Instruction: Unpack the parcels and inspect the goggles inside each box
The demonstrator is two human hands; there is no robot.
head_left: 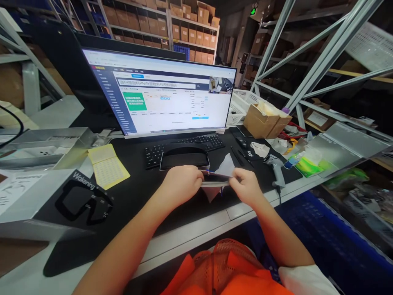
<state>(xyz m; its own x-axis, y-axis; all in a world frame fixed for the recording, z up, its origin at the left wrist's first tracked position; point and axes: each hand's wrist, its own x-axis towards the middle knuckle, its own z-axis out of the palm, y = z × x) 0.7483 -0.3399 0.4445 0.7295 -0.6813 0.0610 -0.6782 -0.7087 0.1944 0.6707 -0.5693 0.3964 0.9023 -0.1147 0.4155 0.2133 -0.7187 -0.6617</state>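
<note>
Near the desk's front edge, a thin flat item (215, 184) is held between my two hands and shows almost edge-on. Its kind I cannot make out. My left hand (183, 182) is closed on its left end, and my right hand (246, 186) pinches the right end. A pale pointed sheet (226, 166) sticks up behind it, and a pinkish corner (211, 194) hangs below. Just beyond my left hand, a dark curved object (184, 152) with a white-edged front stands before the black keyboard (153, 156).
A lit monitor (172, 98) stands behind the keyboard. To the left are a yellow label sheet (109, 166) and a box marked Wakening (82, 200). On the right lie a barcode scanner (277, 170), pens (242, 155), a cardboard box (260, 121) and a green packet (310, 166).
</note>
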